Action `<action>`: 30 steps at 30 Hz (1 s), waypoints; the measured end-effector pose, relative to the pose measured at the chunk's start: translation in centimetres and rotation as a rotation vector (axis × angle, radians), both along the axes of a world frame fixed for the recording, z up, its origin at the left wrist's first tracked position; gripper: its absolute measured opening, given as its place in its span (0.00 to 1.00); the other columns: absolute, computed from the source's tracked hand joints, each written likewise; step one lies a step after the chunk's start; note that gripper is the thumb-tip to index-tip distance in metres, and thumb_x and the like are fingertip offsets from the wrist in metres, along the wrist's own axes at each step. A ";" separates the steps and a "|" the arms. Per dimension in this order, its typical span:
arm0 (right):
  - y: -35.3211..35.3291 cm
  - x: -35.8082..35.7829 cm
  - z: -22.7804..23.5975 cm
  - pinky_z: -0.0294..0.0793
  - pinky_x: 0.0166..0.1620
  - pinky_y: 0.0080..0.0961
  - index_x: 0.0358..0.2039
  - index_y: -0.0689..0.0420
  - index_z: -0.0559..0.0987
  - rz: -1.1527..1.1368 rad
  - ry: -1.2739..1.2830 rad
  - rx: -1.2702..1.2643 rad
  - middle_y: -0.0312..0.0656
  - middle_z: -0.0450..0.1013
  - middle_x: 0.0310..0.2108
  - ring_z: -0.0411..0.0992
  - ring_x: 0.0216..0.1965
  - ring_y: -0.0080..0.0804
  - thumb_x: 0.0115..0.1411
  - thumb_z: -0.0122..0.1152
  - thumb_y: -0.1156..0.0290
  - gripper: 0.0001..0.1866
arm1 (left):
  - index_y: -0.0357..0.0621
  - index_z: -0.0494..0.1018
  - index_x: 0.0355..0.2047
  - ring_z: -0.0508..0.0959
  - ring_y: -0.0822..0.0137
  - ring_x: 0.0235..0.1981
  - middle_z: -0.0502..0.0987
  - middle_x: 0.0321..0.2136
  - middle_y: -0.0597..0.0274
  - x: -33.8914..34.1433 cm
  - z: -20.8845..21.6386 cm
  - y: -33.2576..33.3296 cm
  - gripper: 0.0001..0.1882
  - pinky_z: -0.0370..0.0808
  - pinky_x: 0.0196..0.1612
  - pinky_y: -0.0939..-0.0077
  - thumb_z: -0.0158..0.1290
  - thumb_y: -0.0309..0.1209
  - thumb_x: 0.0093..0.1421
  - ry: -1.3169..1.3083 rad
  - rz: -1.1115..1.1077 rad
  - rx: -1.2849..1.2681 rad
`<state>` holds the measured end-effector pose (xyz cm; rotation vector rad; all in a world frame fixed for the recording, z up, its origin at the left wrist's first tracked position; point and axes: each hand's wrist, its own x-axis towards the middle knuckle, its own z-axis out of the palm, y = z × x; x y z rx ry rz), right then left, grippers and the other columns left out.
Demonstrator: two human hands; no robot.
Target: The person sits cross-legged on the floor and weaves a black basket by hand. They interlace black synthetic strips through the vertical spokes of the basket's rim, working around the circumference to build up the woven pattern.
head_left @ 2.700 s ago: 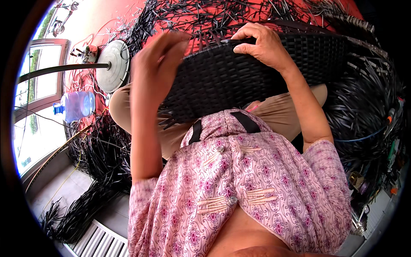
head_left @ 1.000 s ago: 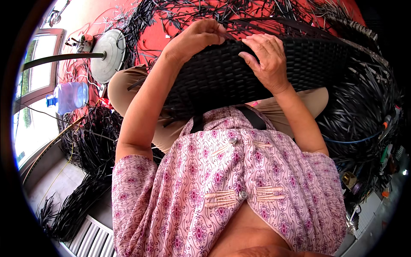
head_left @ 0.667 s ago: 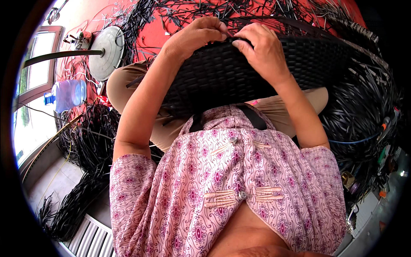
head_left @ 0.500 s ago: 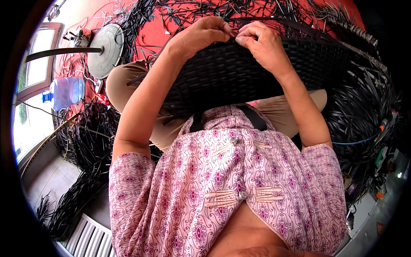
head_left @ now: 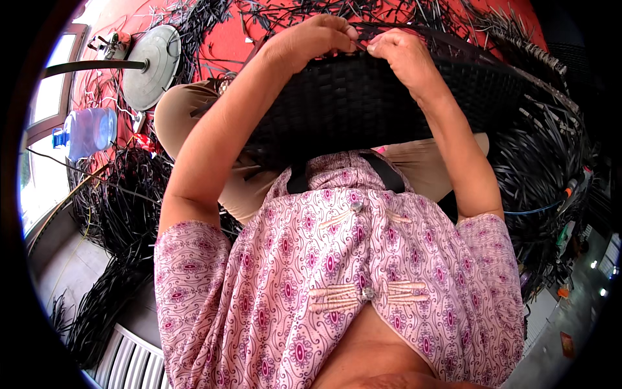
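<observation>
A black piece of close wickerwork (head_left: 389, 104), woven from flat plastic-looking strips, rests across my lap. At its far rim, my left hand (head_left: 314, 42) is closed with thumb and fingers pinched together at a dark strip. Close beside it on the right, my right hand (head_left: 405, 55) pinches at the same rim, thumb against forefinger. Only a small gap separates the fingertips. The strip between them is thin and partly hidden by the fingers. Loose dark strip ends stick out beyond the rim.
Black strips lie scattered on the red floor (head_left: 227, 44). A big bundle of strips (head_left: 541, 162) is at right, another heap (head_left: 123, 194) at left. Also at left are a grey round base with a pole (head_left: 152, 68) and a blue water jug (head_left: 94, 133). A white slatted piece (head_left: 126, 360) stands lower left.
Both hands have shifted slightly along the rim, the left a little upward. My right hand's fingers have drawn closer together. The whole view has moved a little.
</observation>
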<state>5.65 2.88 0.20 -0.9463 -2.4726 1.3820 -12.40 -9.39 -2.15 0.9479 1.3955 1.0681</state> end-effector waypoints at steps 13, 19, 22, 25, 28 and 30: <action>0.8 0.1 0.5 0.72 0.48 0.25 0.33 0.68 0.83 0.102 0.003 -0.081 0.43 0.80 0.36 0.76 0.41 0.29 0.56 0.60 0.70 0.12 | 0.51 0.74 0.30 0.67 0.82 0.23 0.74 0.24 0.76 -0.4 -0.4 1.0 0.03 0.60 0.27 0.84 0.57 0.32 0.57 -0.105 -0.062 -0.049; -1.3 0.9 1.3 0.74 0.43 0.34 0.29 0.66 0.80 0.141 0.116 0.263 0.47 0.76 0.35 0.77 0.37 0.43 0.56 0.62 0.69 0.11 | 0.46 0.72 0.33 0.70 0.77 0.25 0.74 0.25 0.73 0.1 0.3 -0.2 0.04 0.65 0.29 0.80 0.56 0.29 0.59 0.106 -0.085 0.249; -3.2 2.4 1.1 0.71 0.50 0.34 0.33 0.57 0.81 0.191 0.228 0.699 0.41 0.76 0.38 0.74 0.44 0.40 0.54 0.67 0.74 0.06 | 0.41 0.70 0.34 0.73 0.72 0.28 0.73 0.25 0.67 1.0 0.5 -1.3 0.05 0.70 0.33 0.76 0.54 0.24 0.59 0.406 -0.035 0.484; -4.2 3.8 -0.1 0.68 0.55 0.39 0.46 0.54 0.79 0.208 0.231 0.939 0.40 0.73 0.45 0.72 0.51 0.40 0.54 0.67 0.75 0.18 | 0.40 0.69 0.35 0.76 0.66 0.31 0.73 0.28 0.60 2.4 1.5 -2.6 0.06 0.73 0.37 0.72 0.54 0.22 0.58 0.630 0.058 0.614; -4.9 4.7 -1.9 0.65 0.61 0.42 0.57 0.57 0.74 0.187 0.228 1.012 0.43 0.70 0.52 0.69 0.57 0.44 0.55 0.65 0.76 0.27 | 0.40 0.68 0.35 0.77 0.66 0.33 0.74 0.30 0.61 2.9 1.5 -3.7 0.06 0.74 0.38 0.71 0.53 0.21 0.58 0.793 0.062 0.712; -5.9 5.0 -3.0 0.64 0.63 0.43 0.59 0.58 0.73 0.121 0.231 1.032 0.44 0.69 0.54 0.68 0.59 0.44 0.55 0.65 0.76 0.29 | 0.40 0.71 0.38 0.79 0.67 0.37 0.76 0.33 0.61 2.9 1.5 -4.4 0.07 0.75 0.42 0.73 0.54 0.20 0.60 0.751 0.062 0.614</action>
